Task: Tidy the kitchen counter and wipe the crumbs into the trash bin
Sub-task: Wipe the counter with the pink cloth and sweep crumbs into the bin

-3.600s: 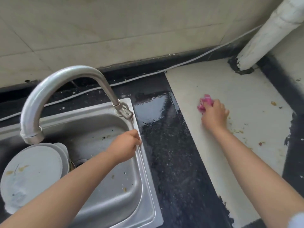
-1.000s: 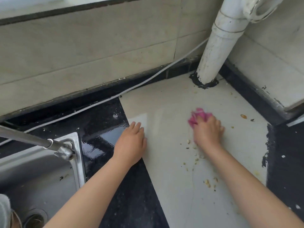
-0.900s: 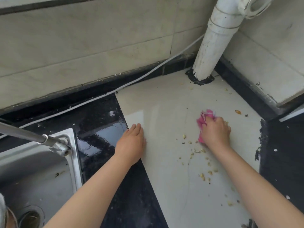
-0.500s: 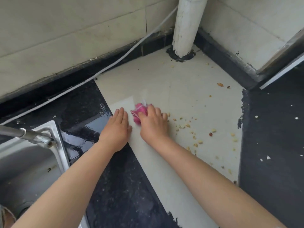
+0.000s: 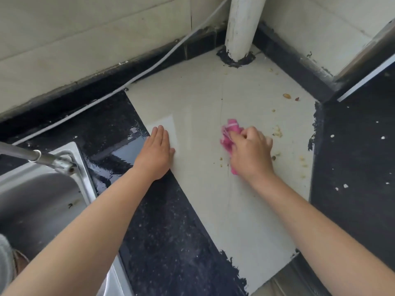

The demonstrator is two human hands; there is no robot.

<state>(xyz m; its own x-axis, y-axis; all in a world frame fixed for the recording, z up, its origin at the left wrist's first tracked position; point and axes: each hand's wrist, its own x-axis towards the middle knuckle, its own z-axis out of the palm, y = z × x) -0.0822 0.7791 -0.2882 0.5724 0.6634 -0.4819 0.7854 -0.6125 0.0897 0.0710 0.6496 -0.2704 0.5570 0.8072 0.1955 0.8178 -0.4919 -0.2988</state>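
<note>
A crumpled pink cloth [image 5: 229, 133] lies pressed on the pale tile counter [image 5: 198, 103], and my right hand [image 5: 250, 154] is closed over it. Crumbs [image 5: 277, 131] are scattered to the right of that hand, with a few more [image 5: 287, 96] toward the back right corner. My left hand [image 5: 157, 153] rests flat, fingers together, at the seam between the pale tile and the wet black counter [image 5: 119, 150]. It holds nothing. No trash bin is in view.
A steel sink [image 5: 38, 197] with a faucet [image 5: 34, 155] sits at the left. A white pipe [image 5: 241, 28] rises from the back corner, and a white cable [image 5: 128, 82] runs along the wall. Speckled black counter [image 5: 352, 157] lies at the right.
My right hand has swept the pink cloth back to the right, away from my left hand. Earlier the left hand left the sink rim and settled flat on the counter.
</note>
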